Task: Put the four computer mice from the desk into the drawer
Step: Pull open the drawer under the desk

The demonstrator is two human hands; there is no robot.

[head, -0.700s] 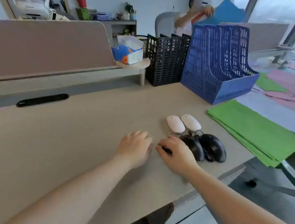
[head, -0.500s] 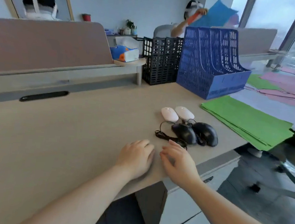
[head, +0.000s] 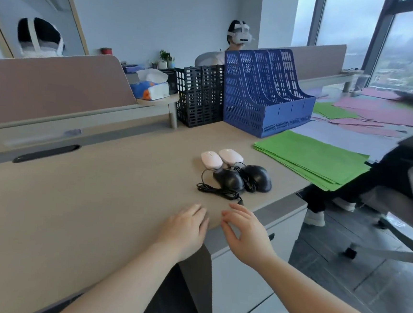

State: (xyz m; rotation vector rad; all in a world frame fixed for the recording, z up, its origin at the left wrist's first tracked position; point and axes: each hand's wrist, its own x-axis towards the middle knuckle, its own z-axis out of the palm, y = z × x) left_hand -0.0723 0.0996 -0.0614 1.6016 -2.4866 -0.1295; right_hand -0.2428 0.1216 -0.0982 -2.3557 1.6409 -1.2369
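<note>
While 4 mice (head: 234,170) sit grouped nr desk (head: 97,196) right edge, left hand (head: 185,227) lies flat at front edge, right hand (head: 246,232) beside it, fingers spread, both empty.

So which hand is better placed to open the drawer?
Right. The right hand hangs past the desk edge, just above the drawer handle; the left hand lies flat on the desk.

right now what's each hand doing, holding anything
Left hand: open, flat on the desk, holding nothing.
Right hand: open, fingers spread at the desk edge, holding nothing.
</note>
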